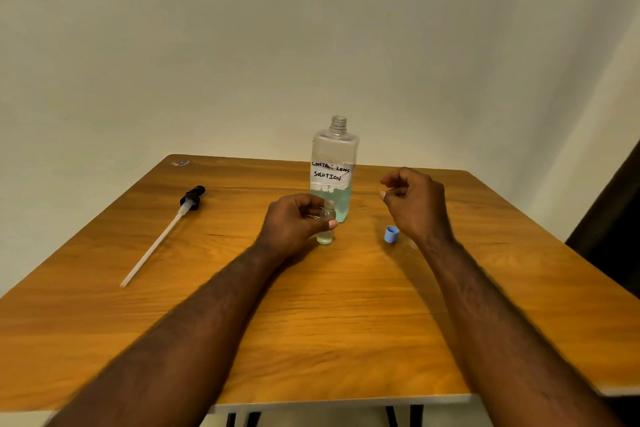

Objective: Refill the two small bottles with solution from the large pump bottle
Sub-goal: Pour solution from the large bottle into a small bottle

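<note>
The large clear bottle stands upright at the table's middle back, its threaded neck uncovered, with pale green liquid in its lower part and a handwritten "contact lens solution" label. Just in front of it a small clear bottle stands on the table without a cap, a little liquid inside. My left hand grips that small bottle from the left. My right hand hovers to the right with fingers curled; something small may sit between its fingertips, but I cannot tell. A blue cap lies beside my right wrist. Only one small bottle shows.
The pump head with its long white tube lies on the left of the wooden table. A small shiny scrap rests at the far left corner. A plain wall stands close behind, and something dark is at the right edge.
</note>
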